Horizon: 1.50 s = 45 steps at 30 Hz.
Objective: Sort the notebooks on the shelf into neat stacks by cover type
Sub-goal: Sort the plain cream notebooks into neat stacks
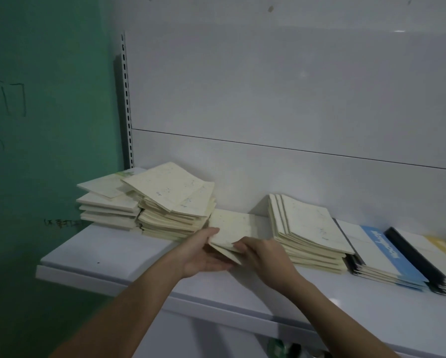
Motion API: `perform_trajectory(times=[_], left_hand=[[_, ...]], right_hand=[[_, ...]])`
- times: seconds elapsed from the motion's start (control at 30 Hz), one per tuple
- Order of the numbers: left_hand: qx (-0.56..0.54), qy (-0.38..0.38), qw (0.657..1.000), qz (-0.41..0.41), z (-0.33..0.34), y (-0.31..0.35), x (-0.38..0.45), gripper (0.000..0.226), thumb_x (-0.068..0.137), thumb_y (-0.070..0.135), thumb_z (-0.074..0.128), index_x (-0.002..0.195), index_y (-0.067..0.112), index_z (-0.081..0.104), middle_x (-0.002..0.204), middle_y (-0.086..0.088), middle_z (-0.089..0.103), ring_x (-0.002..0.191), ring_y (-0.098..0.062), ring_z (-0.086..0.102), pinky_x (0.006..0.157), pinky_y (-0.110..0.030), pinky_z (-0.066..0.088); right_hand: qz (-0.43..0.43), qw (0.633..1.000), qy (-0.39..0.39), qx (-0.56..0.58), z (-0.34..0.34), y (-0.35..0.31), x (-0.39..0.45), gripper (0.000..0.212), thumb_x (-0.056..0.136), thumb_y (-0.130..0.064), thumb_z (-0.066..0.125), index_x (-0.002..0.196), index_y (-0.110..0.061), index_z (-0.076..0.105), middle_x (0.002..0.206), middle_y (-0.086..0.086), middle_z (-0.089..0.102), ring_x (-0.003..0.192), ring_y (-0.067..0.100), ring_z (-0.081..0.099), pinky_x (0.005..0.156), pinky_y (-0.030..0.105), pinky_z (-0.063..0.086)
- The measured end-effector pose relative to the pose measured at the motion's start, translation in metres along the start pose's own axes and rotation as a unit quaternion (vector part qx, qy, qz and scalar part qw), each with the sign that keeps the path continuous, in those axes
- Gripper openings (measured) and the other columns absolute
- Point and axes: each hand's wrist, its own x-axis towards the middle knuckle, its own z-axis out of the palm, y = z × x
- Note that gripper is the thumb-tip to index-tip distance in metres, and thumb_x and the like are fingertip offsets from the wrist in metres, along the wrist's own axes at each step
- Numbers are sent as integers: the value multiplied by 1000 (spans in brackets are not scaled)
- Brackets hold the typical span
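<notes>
- left hand and right hand both grip a few thin cream paper-covered notebooks, fingers curled round their near edge, tilted over the white metal shelf
- at 10 o'clock from them, a messy cream notebook pile; at 3 o'clock, a slanted cream stack
- further at 3 o'clock, blue-and-white notebooks

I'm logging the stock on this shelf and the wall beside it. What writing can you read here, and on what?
"门": hand-drawn on the green wall.
Scrawl lower on that wall, left edge and near the shelf: too blurred to read.
White lettering on the blue notebook: sideways, too blurred to read.
Faint blue marks on the cream notebooks: unreadable.
The notebook in the hands: no readable text.
</notes>
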Motion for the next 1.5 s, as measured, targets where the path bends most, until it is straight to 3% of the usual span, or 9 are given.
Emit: perform_trajectory(times=[0.2,0.3,0.4,0.5,0.63,0.8,1.03,1.2,1.5], left_hand=[[145,34,987,64,12,-4,-4,40,98,1,40,128,21,54,115,-7,66,100,-28,63,76,-46,57],[250,76,950,171,13,5,-15,46,95,0,40,131,27,53,118,6,64,105,-15,61,78,-29,51],[314,113,905,263,10,19,-29,41,95,1,41,122,30,52,107,21,62,98,1,59,71,-15,46],[313,131,887,314,2,35,-40,41,96,1,42,117,34,51,102,26,61,87,12,58,62,-9,45],[277,138,895,321,-22,47,-51,35,98,5,46,120,32,54,108,21,66,99,-1,64,76,-21,51],[206,129,925,294,-58,49,-57,30,99,11,54,122,30,56,116,13,69,109,-11,65,95,-37,52],[163,122,939,277,-76,50,-56,33,99,8,52,125,28,57,120,8,69,111,-14,65,99,-43,50],[146,131,943,270,-75,48,-56,31,100,10,51,125,28,56,123,6,67,111,-15,63,99,-44,49],[100,119,954,258,-71,63,-60,36,102,13,45,129,38,45,122,7,64,111,-21,61,94,-50,50]], right_hand=[[30,995,-62,72,-12,-1,-13,34,102,-43,40,102,-24,69,94,-8,70,79,10,61,71,31,48],[50,998,-6,-26,-7,8,-13,28,103,-24,38,122,-20,58,108,0,67,87,20,62,70,34,50],[103,987,-53,-115,9,13,-8,36,95,-4,40,129,-13,44,115,8,60,91,26,58,66,31,42],[113,985,-75,-103,24,11,3,29,97,-13,42,126,-11,46,119,9,57,99,27,56,69,34,42],[102,986,-119,-58,43,10,26,38,93,-46,49,119,-20,50,121,1,57,103,21,52,76,33,43],[128,975,-181,16,43,15,45,67,88,-55,59,147,-30,37,156,-3,31,140,21,34,111,39,31],[154,974,-168,2,42,15,54,58,87,-55,61,139,-29,50,145,-3,48,128,21,48,100,35,41],[59,988,-73,-123,46,2,47,26,101,-35,43,110,-24,64,106,2,70,88,23,64,63,28,36],[197,947,254,25,15,-7,57,19,100,-10,43,95,-14,61,72,4,56,64,27,47,52,35,27]])
